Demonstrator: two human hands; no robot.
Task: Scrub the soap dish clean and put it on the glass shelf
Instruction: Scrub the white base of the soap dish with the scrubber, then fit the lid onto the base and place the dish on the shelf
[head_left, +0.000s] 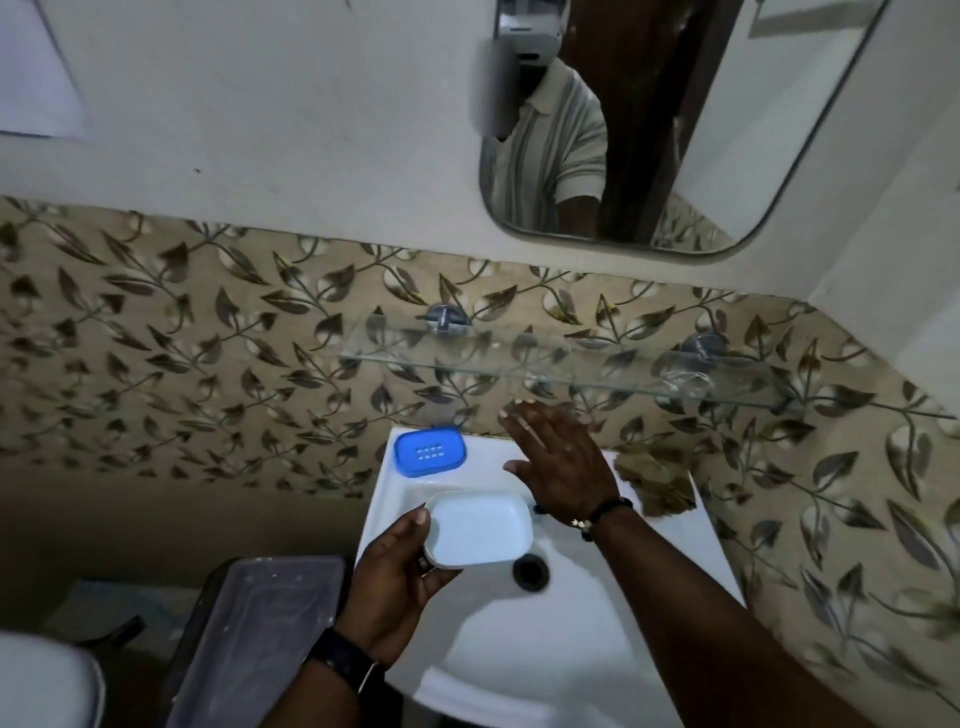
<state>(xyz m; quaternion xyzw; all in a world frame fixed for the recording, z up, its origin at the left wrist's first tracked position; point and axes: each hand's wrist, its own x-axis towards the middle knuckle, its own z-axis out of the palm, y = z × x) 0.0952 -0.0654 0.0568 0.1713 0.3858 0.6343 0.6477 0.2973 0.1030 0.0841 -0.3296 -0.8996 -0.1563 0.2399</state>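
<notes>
My left hand (397, 577) holds the white base of the soap dish (480, 527) by its left edge, over the white sink (571, 623). The blue slotted insert of the soap dish (430, 451) lies on the sink's back left corner. My right hand (558, 465) is spread flat with fingers apart above the back of the sink, where the tap is hidden beneath it. It holds nothing. The glass shelf (519, 371) hangs on the wall just above that hand.
A brownish cloth or scrubber (657, 483) lies on the sink's back right corner. The drain (530, 571) is in the basin. A mirror (649, 130) hangs above. A grey lidded bin (260, 639) stands left of the sink.
</notes>
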